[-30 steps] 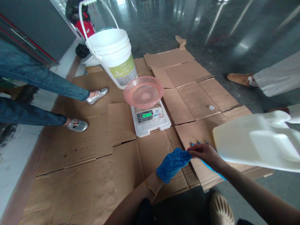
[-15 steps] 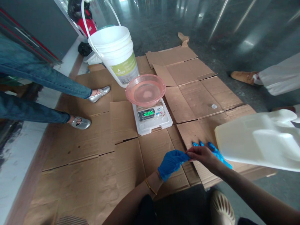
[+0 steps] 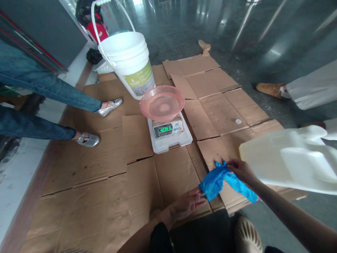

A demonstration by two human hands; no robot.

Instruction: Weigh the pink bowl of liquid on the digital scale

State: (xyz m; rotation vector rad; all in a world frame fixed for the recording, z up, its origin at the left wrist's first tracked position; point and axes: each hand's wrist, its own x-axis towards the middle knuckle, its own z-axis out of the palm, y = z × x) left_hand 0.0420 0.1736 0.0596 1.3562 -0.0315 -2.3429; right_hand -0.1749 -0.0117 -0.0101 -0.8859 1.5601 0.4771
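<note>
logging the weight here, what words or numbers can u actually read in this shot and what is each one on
"4039.1" in green digits on the display of the digital scale; the last digits are slightly blurred.
"A" on the green label of the white plastic bucket; the smaller print there is too small to read.
The sticker beside the display is too small to read.

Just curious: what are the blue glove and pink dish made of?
The crumpled blue glove looks like thin, slightly shiny nitrile or latex, given its soft folds. The round pink dish seems glossy translucent plastic; light shows through its rim.
</note>
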